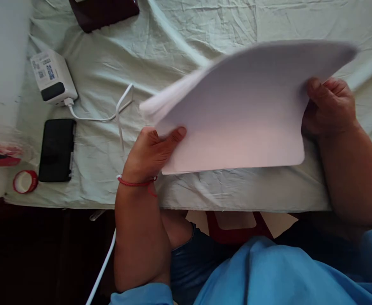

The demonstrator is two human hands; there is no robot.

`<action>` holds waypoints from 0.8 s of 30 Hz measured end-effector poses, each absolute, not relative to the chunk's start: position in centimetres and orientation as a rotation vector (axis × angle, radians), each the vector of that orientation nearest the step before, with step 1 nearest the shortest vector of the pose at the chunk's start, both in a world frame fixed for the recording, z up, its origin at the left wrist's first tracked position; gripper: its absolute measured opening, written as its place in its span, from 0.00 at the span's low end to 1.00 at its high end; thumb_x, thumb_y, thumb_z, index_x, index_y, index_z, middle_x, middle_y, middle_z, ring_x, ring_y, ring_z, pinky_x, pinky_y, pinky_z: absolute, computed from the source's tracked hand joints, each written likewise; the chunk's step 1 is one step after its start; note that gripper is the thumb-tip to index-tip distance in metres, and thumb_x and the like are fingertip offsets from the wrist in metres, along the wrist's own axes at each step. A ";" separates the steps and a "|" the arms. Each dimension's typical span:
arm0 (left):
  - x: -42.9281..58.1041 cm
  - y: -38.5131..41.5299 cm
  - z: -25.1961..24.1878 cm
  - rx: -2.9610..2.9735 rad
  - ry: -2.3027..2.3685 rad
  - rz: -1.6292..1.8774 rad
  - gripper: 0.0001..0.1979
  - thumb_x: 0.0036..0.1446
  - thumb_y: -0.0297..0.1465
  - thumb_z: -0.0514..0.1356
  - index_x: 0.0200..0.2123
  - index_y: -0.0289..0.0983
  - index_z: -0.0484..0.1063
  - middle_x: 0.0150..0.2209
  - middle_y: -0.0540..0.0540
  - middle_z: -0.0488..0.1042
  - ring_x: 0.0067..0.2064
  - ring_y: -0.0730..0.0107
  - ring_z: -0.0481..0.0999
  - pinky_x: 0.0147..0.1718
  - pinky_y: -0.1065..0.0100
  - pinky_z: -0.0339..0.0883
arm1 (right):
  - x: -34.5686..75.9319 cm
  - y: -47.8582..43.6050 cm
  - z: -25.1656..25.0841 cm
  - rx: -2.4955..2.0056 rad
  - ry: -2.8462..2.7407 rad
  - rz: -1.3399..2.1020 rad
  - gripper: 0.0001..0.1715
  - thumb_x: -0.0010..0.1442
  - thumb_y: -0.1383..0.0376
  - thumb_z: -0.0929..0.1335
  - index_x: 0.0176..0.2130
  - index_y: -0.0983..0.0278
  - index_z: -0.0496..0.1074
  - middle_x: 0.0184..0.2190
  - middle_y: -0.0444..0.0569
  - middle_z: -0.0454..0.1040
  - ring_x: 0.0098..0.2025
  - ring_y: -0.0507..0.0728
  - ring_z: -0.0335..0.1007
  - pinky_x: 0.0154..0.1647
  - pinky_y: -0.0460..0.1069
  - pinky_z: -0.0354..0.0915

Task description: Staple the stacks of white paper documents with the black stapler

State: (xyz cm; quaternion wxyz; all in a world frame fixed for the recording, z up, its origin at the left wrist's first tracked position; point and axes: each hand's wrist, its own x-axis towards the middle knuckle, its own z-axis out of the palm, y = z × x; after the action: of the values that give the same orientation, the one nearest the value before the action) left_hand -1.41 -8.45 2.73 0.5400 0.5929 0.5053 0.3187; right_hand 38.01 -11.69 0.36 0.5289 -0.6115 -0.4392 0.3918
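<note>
Both hands (150, 148) (333, 106) pinch white sheets (243, 114), most left fingertips hidden behind, far edges blurred

On the cloth (100, 63), left of the papers (246, 118), a phone (57, 150) lies before a corded box (55, 78).

Soft, dim light leaves the paper sheets (243, 114) shaded toward the top, their left edge (168, 96) blurred.
</note>
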 end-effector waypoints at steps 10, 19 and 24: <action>-1.3 -8.4 3.6 1.475 1.055 0.179 0.24 0.60 0.54 0.73 0.33 0.37 0.88 0.33 0.44 0.85 0.31 0.65 0.78 0.26 0.71 0.70 | 39.3 -12.0 2.6 -1.687 -1.068 1.237 0.29 0.50 0.54 0.86 0.48 0.62 0.87 0.40 0.51 0.87 0.34 0.51 0.81 0.32 0.44 0.73; 0.5 -8.6 3.6 1.611 0.880 0.040 0.22 0.67 0.47 0.67 0.26 0.39 0.84 0.26 0.49 0.82 0.26 0.69 0.75 0.23 0.72 0.64 | 38.3 -12.8 2.9 -1.741 -1.393 1.637 0.37 0.44 0.41 0.86 0.45 0.61 0.87 0.32 0.48 0.83 0.30 0.55 0.78 0.24 0.46 0.73; -0.3 -8.2 3.9 1.481 1.014 0.142 0.16 0.62 0.47 0.73 0.37 0.40 0.89 0.37 0.47 0.88 0.34 0.64 0.81 0.30 0.70 0.70 | 37.8 -13.2 1.6 -1.737 -1.186 1.536 0.27 0.45 0.47 0.87 0.32 0.63 0.82 0.26 0.45 0.78 0.25 0.51 0.72 0.20 0.45 0.70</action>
State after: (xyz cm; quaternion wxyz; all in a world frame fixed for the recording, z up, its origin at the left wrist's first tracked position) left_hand -0.26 -8.23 3.94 0.6215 0.6443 0.4414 0.0616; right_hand 37.84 -13.22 1.61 0.2654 -0.6430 -0.4392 0.5685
